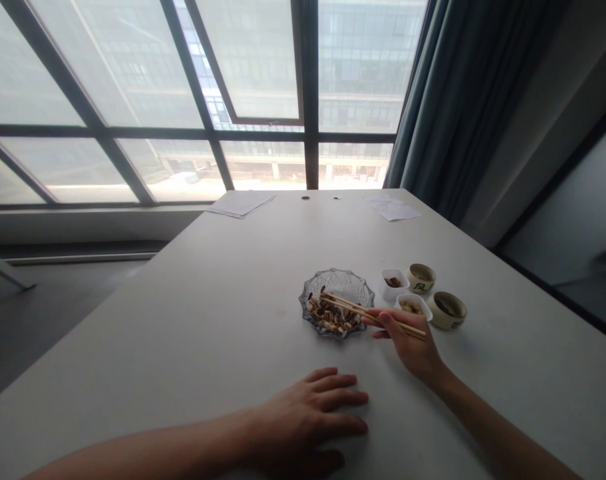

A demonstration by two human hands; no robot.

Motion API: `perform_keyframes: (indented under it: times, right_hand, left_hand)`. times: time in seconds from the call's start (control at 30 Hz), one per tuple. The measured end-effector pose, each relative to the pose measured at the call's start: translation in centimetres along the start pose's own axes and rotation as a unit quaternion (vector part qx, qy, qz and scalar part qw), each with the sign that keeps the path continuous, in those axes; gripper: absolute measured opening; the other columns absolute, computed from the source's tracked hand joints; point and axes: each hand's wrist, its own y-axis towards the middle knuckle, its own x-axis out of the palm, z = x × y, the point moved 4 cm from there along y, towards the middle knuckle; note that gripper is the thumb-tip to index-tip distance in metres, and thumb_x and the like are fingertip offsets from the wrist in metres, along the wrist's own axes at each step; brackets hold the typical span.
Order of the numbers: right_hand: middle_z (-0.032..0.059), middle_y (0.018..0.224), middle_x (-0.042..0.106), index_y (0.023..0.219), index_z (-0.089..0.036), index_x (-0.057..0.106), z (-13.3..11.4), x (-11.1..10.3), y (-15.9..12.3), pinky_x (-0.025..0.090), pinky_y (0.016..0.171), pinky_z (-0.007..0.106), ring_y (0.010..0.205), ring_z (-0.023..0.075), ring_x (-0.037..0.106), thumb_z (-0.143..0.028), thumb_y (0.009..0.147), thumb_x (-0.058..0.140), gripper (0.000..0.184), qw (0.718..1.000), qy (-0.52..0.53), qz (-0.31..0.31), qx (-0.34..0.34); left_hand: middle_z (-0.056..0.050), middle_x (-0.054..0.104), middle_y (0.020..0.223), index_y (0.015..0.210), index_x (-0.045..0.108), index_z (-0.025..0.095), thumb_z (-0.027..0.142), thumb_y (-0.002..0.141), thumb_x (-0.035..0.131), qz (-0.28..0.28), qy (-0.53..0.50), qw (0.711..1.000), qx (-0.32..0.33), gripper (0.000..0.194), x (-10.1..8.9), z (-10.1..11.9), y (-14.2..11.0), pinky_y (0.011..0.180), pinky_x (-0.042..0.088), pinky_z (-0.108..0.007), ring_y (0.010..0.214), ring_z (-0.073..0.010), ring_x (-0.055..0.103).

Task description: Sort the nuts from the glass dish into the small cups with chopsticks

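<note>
The left hand (307, 417) lies open and flat on the white table (133, 373), holding nothing. The right hand (407, 340) is clamped on wooden chopsticks (367, 312) (their tips nearly together) above sunflower seeds (327, 317) in a glass dish (353, 283). Small white cups (395, 283) stand just beyond the hand.

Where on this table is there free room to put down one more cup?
Free table lies left of the glass dish, above the left hand. More lies right of the two cups. It is crowded around the right hand, where the chopsticks, dish, white tubs and cups sit close.
</note>
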Motion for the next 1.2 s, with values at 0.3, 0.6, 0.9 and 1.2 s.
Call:
perform_keyframes:
  times: [0.3, 0.6, 0.9, 1.2]
  right_hand:
    - [0.0127, 0.097, 0.085, 0.103, -0.017, 0.084, -0.9, -0.2, 0.0, 0.074, 0.066, 0.037, 0.091, 0.0337, 0.084, -0.054, 0.094, 0.08, 0.038, 0.999, 0.002, 0.025, -0.025]
    - [0.0145, 0.104, 0.085, 0.104, -0.017, 0.085, -0.2, 0.7, -0.2, 0.072, 0.067, 0.034, 0.095, 0.0324, 0.084, -0.056, 0.092, 0.081, 0.041, 1.0, 0.005, -0.009, 0.001]
    - [0.0143, 0.101, 0.085, 0.104, -0.017, 0.086, 0.1, 0.6, -0.4, 0.074, 0.067, 0.039, 0.095, 0.0342, 0.084, -0.059, 0.093, 0.078, 0.044, 1.0, 0.003, 0.01, 0.005]
    - [0.0142, 0.097, 0.085, 0.103, -0.016, 0.085, -1.4, -0.6, -0.1, 0.073, 0.065, 0.036, 0.09, 0.0331, 0.084, -0.054, 0.095, 0.079, 0.039, 0.998, -0.001, 0.057, -0.028]
  left_hand:
    - [-0.006, 0.051, 0.165, 0.15, 0.057, 0.029, 0.041, 0.102, 0.064, 0.002, 0.009, 1.0, -0.002, 0.049, 0.0, 0.1, 0.1, 0.133, 0.027, -0.054, 0.157, -0.0347, 0.041]
    - [-0.005, 0.049, 0.167, 0.149, 0.057, 0.028, 0.043, 0.104, 0.061, -0.01, 0.019, 1.0, -0.006, 0.048, -0.1, 0.2, 0.1, 0.133, 0.026, -0.053, 0.158, -0.0342, 0.039]
    - [-0.007, 0.05, 0.166, 0.149, 0.058, 0.028, 0.04, 0.103, 0.063, 0.002, 0.013, 1.0, 0.004, 0.049, 0.0, 0.1, 0.1, 0.133, 0.026, -0.053, 0.158, -0.0345, 0.04]
    - [-0.004, 0.048, 0.167, 0.15, 0.057, 0.028, 0.043, 0.104, 0.06, -0.009, 0.024, 1.0, -0.003, 0.048, 0.0, 0.1, 0.1, 0.133, 0.028, -0.054, 0.158, -0.0332, 0.04]
